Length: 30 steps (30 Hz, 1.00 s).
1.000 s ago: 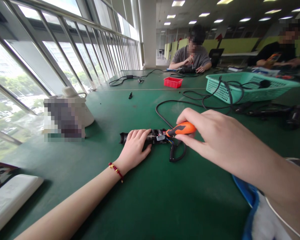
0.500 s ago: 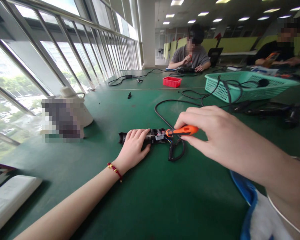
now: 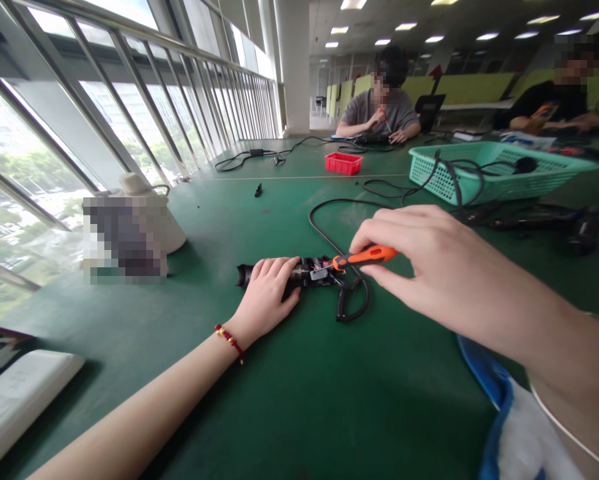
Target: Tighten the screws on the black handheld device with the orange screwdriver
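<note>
A black cylindrical device [image 3: 306,272] with exposed wiring and a small circuit part lies on the green table [image 3: 299,400]. My left hand [image 3: 266,293] rests on its left half, fingers curled over it and pressing it down. My right hand [image 3: 424,260] grips an orange-handled screwdriver [image 3: 364,256], whose tip sits at the device's open right end. A black cable [image 3: 352,303] runs from that end, curls beside it and leads away across the table.
A teal basket [image 3: 494,175] with cables stands at the back right, a small red tray [image 3: 345,163] farther back. A white object [image 3: 134,227] sits left, a white book [image 3: 14,400] at the near left edge. Two other people work at the far end.
My right hand has turned slightly with the screwdriver, showing more of the orange handle; the left hand and the device stay put.
</note>
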Each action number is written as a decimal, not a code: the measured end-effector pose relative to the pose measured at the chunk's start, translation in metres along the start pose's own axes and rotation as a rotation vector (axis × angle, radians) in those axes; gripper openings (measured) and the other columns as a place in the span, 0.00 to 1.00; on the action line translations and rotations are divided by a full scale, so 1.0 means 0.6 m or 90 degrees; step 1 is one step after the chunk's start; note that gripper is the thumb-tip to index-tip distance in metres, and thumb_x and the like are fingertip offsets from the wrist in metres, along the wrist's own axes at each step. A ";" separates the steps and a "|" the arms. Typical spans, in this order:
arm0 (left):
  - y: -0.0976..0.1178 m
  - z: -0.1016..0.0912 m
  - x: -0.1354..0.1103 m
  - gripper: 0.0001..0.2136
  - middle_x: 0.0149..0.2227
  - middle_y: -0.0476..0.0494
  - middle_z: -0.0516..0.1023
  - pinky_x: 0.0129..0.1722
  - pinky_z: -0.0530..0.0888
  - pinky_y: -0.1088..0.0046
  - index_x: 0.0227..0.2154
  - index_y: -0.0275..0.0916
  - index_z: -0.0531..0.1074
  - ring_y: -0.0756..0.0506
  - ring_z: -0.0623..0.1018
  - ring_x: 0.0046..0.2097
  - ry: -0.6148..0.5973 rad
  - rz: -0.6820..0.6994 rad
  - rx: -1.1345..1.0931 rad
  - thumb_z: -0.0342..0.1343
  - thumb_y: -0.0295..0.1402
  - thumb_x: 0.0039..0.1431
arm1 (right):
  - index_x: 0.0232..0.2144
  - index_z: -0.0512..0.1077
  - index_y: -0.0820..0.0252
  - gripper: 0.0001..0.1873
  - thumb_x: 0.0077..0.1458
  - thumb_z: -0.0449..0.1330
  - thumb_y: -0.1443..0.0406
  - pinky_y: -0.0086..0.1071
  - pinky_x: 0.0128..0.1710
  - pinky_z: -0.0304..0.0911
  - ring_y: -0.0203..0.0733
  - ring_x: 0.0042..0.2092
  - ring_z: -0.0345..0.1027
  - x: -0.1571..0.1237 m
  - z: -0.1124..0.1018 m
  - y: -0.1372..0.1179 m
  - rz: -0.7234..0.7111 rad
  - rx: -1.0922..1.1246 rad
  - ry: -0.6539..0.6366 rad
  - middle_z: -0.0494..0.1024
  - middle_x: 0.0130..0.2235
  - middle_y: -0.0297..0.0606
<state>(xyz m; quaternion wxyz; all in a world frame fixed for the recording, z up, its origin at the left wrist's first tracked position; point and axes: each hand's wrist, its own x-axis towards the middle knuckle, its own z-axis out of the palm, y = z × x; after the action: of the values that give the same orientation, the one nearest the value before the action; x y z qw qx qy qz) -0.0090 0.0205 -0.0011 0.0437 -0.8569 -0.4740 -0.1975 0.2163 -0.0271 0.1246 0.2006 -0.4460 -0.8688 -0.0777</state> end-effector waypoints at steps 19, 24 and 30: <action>-0.002 0.002 -0.001 0.20 0.51 0.39 0.68 0.55 0.60 0.58 0.54 0.36 0.59 0.41 0.66 0.52 0.010 0.005 -0.002 0.47 0.33 0.58 | 0.39 0.71 0.51 0.12 0.54 0.54 0.56 0.30 0.28 0.56 0.44 0.31 0.67 -0.005 0.008 -0.002 0.118 -0.060 -0.015 0.73 0.23 0.34; -0.002 0.001 -0.002 0.20 0.50 0.39 0.69 0.55 0.60 0.59 0.54 0.36 0.59 0.41 0.67 0.51 0.006 0.003 -0.001 0.47 0.33 0.58 | 0.48 0.66 0.51 0.21 0.50 0.57 0.67 0.29 0.31 0.57 0.40 0.31 0.68 -0.007 0.006 -0.001 0.061 -0.042 0.041 0.76 0.35 0.34; -0.003 0.002 0.000 0.20 0.51 0.40 0.68 0.55 0.60 0.58 0.54 0.37 0.59 0.41 0.66 0.52 0.008 0.005 0.000 0.47 0.33 0.58 | 0.25 0.72 0.51 0.17 0.58 0.47 0.57 0.29 0.21 0.48 0.36 0.21 0.60 -0.002 0.002 -0.010 0.136 -0.045 -0.130 0.67 0.16 0.30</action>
<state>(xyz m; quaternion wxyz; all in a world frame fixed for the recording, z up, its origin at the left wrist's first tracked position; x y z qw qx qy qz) -0.0099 0.0217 -0.0022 0.0475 -0.8577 -0.4701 -0.2027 0.2119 -0.0310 0.1232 0.1028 -0.5479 -0.8292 -0.0408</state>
